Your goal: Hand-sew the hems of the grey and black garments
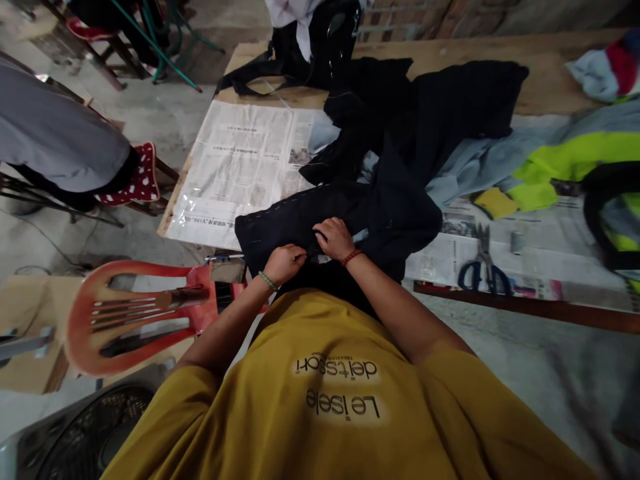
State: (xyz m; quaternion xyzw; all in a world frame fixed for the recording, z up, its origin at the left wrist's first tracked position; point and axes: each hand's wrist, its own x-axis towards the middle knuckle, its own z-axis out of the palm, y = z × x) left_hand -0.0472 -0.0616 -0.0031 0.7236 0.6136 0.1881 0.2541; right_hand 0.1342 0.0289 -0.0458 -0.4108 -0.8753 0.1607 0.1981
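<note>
Hands meet at centre frame on a black garment (350,213) spread over the near table edge. Left hand (284,263), green bracelet at wrist, fingers curled narrow and pinching the fabric edge; a thin item seems to be between the fingertips, too small to tell. Right hand (334,238), red bracelet at wrist, fingers bent and pressed down on the same cloth, gripping a fold just beside the left hand. Faint pale stitch marks run along the garment's left part. More of the black cloth heaps toward upper centre.

Garment lies on newspaper (235,167) under clear plastic, covering a wooden table (545,87). Black-handled scissors (484,267) lie on the paper at right, well apart from the hands. Neon yellow and grey garment (565,163) at right; a black backpack (310,47) at top centre, closed as far as visible, contents hidden. Red plastic chair (135,320) at lower left, just beside the table. Another person in a grey top (55,133) at upper left, seated by a red polka-dot cushion (135,180). Fan grille (85,433) at bottom left. Yellow shirt (340,400) of the wearer fills lower frame
</note>
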